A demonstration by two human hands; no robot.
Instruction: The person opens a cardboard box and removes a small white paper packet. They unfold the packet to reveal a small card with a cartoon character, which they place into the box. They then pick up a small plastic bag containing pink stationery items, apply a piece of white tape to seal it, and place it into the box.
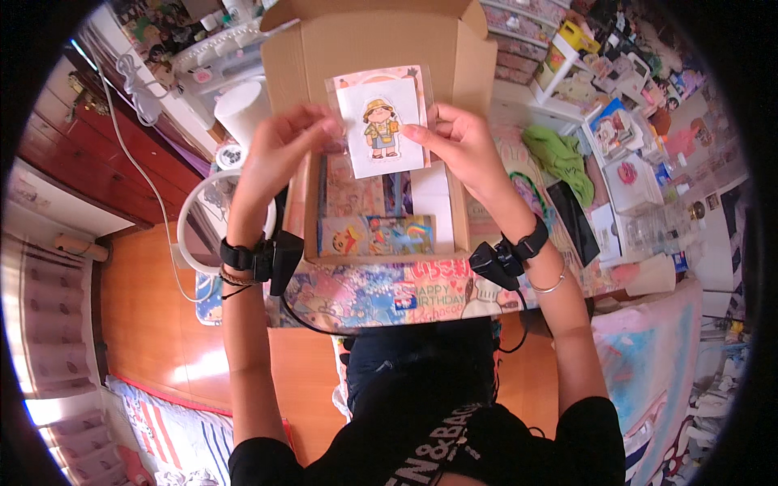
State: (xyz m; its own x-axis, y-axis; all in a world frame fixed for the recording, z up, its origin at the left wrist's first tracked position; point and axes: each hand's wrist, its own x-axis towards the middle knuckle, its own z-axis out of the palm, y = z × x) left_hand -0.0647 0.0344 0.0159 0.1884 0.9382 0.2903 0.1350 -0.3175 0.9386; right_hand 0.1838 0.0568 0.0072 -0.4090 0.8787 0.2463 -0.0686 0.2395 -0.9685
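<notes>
A clear plastic sleeve (427,91) is held up over an open cardboard box (380,42). Inside the sleeve is a white card (358,161) with a cartoon figure in a yellow hat, and a pink patterned card (410,73) shows behind it. My right hand (459,136) grips the sleeve's right edge, thumb on the front. At the left edge, my left hand (292,136) pinches the sleeve, its fingertips slightly blurred. Below, a cartoon-printed packet (377,236) and a white sheet (433,200) lie in the box.
A white ring-shaped frame (188,225) and a white cylinder (240,109) stand left of the box. To the right lie a green cloth (562,158) and a black phone-like slab (573,222). A patterned mat (340,297) covers the table's front edge. Cables hang from both wrist devices.
</notes>
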